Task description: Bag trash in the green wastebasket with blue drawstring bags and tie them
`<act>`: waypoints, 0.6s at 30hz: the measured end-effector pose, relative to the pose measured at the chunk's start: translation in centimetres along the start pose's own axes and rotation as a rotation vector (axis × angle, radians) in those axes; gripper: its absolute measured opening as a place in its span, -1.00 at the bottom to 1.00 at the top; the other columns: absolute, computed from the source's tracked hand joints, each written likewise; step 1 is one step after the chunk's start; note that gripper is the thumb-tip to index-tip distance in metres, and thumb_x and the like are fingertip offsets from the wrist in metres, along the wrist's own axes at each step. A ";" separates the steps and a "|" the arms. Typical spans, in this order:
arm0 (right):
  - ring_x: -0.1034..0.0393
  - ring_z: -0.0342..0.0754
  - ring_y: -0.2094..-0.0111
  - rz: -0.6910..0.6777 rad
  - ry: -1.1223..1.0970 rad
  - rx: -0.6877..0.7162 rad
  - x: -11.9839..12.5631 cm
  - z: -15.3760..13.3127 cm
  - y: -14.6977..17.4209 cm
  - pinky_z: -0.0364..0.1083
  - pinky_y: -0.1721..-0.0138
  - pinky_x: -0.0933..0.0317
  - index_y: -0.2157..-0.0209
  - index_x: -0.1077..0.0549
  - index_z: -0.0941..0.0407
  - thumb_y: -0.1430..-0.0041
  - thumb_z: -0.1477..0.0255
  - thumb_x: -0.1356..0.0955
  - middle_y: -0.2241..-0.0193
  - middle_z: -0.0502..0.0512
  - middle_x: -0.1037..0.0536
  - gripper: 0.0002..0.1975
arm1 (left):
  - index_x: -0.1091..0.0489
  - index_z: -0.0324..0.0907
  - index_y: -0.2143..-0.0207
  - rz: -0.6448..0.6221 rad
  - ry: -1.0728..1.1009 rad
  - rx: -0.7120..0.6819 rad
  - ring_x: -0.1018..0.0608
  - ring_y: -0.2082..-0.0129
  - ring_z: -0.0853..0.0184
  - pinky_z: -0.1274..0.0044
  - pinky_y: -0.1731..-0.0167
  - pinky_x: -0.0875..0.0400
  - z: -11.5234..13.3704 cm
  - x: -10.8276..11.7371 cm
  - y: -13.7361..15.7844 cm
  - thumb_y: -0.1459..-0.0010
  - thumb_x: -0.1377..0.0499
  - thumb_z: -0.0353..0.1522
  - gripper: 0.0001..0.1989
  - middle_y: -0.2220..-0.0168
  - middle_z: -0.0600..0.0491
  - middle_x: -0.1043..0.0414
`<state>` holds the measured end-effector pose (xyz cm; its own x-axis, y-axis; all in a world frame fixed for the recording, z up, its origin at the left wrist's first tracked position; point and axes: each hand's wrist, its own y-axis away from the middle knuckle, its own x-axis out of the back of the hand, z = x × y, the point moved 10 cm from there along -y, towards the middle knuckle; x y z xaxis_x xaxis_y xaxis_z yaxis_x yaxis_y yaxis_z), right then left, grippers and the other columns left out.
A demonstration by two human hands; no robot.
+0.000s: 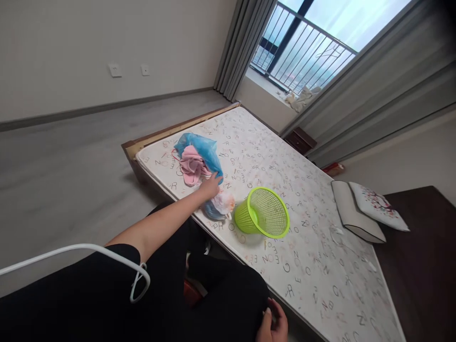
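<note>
My left hand (210, 186) reaches across to the edge of the mattress, its fingers closed on the edge of a blue plastic bag (203, 146). A crumpled pink cloth (192, 164) lies against that bag, partly covered by it. Just below my left hand is a bundled clear plastic bag (223, 203) with white and orange showing, on top of something dark blue (213, 211). To its right stands a lime green mesh basket (245, 216), tilted in view, with nothing seen inside. My right hand (273, 324) rests by my knee, holding nothing, fingers loosely curled and apart from the thumb.
The letter-printed mattress (295, 280) lies on a wooden bed frame (185, 124). Pillows (356, 211) sit at the dark headboard (420, 256). A white cable (81, 246) crosses over my left arm. Beyond are grey curtains (245, 42), a window railing and a small dark cabinet (300, 140).
</note>
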<state>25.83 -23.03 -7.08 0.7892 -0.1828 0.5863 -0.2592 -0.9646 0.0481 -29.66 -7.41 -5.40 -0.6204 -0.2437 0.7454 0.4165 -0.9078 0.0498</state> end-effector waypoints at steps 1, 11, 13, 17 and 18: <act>-0.55 0.26 0.02 0.006 0.002 -0.057 0.1 0.0 -0.5 0.11 0.07 -0.42 0.05 -0.47 0.10 -0.11 -0.06 -0.34 0.01 0.31 -0.60 -0.43 | -0.32 -0.17 -0.38 -0.076 -0.016 0.011 -0.44 -0.33 -0.12 0.15 -0.28 -0.38 -1.1 -1.4 -0.1 -0.24 -0.17 -0.49 -0.37 -0.52 -0.27 0.01; -0.50 0.26 -0.05 -0.054 0.041 -0.155 -1.3 0.7 -2.7 0.12 -0.03 -0.36 0.08 -0.50 0.11 -0.04 -0.08 -0.36 -0.01 0.28 -0.60 -0.40 | -0.25 -0.17 -0.43 -0.105 -0.011 0.035 -0.25 -0.46 0.01 0.25 -0.41 -0.16 -9.7 -3.1 -0.3 -0.11 -0.20 -0.57 -0.20 -0.49 -0.26 -0.08; -0.51 0.26 -0.03 -0.061 0.055 -0.142 -1.5 0.6 -2.9 0.11 -0.02 -0.37 0.11 -0.52 0.11 -0.04 -0.07 -0.36 0.02 0.27 -0.62 -0.42 | -0.29 -0.20 -0.40 -0.106 0.016 0.049 -0.32 -0.41 -0.02 0.23 -0.39 -0.20 -10.5 -3.5 -0.7 -0.09 -0.21 -0.56 -0.22 -0.44 -0.30 -0.18; -0.54 0.27 0.00 -0.049 0.080 -0.142 -1.1 0.2 -3.0 0.11 0.00 -0.39 0.15 -0.54 0.09 -0.04 -0.05 -0.35 0.06 0.26 -0.64 -0.46 | -0.39 -0.20 -0.33 -0.136 0.103 0.025 -0.40 -0.36 -0.02 0.27 -0.36 -0.24 -10.8 -4.6 -1.4 -0.07 -0.28 -0.47 -0.28 -0.37 -0.26 -0.34; -0.54 0.27 0.01 -0.047 0.085 -0.148 -1.1 0.2 -2.9 0.12 0.00 -0.39 0.15 -0.54 0.08 -0.04 -0.05 -0.35 0.06 0.25 -0.64 -0.47 | -0.41 -0.21 -0.30 -0.143 0.127 0.016 -0.41 -0.35 -0.02 0.28 -0.36 -0.24 -10.6 -4.9 -1.5 -0.07 -0.29 -0.43 -0.31 -0.36 -0.26 -0.35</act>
<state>25.83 -20.04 -7.98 0.7539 -0.1149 0.6468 -0.3068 -0.9322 0.1919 -34.30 -8.51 -16.16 -0.7528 -0.1543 0.6399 0.3276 -0.9310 0.1609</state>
